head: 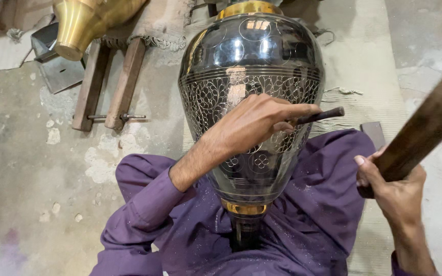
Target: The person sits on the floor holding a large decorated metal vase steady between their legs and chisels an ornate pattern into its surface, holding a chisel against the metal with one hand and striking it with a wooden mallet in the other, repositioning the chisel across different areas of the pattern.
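We note a brass vase (85, 23) at the floor's far left edge. Our left hand (254, 122) pinches a dark metal chisel (320, 116) against the large black engraved metal vase (251, 97) on our lap. Our right hand (392, 186) grips a brown wooden mallet handle (425, 128).

Glossy engraved metal vase (251, 76), wooden mallet (425, 128)

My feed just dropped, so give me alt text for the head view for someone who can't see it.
The left hand holds a thin dark chisel against a large dark engraved metal vase lying across the person's purple-clothed lap, while the right hand grips a raised wooden handle. A brass vessel and wooden blocks lie on the concrete floor at upper left.
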Demonstrator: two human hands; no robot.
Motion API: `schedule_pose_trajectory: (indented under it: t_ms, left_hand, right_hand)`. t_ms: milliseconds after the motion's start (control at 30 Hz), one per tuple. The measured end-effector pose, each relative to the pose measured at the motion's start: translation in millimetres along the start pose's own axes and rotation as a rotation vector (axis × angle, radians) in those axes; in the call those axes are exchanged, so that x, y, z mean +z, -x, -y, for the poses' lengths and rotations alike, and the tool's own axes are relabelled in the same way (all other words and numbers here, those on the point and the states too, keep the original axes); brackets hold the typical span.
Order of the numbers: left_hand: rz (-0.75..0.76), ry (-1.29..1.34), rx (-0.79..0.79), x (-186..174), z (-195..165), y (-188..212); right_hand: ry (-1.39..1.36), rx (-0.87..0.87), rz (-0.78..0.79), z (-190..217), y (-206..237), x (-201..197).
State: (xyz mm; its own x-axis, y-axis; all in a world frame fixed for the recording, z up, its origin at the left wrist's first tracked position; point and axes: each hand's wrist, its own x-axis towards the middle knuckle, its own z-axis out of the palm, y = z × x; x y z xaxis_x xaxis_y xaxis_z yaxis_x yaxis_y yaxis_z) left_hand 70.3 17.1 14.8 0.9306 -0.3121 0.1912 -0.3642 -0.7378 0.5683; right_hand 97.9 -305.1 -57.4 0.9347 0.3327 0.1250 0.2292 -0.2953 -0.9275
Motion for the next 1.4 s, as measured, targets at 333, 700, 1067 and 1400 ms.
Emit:
schedule_pose_trajectory:
  t_ms: [333,700,1067,1400]
  left_hand:
    - [0.010,-0.068,-0.092,-1,-12,6]
    - [-0.286,0.074,-0.169,6,-21,36]
    - [-0.590,0.149,-0.264,39,-23,57]
    - [-0.532,0.139,-0.244,19,-26,50]
  right_hand:
    - [0.698,-0.085,0.060,15,-6,-19]
    - [0.717,-0.102,-0.021,78,-42,-14]
    - [0.552,-0.245,0.225,145,-76,-10]
    - [0.852,-0.302,0.239,149,-75,-13]
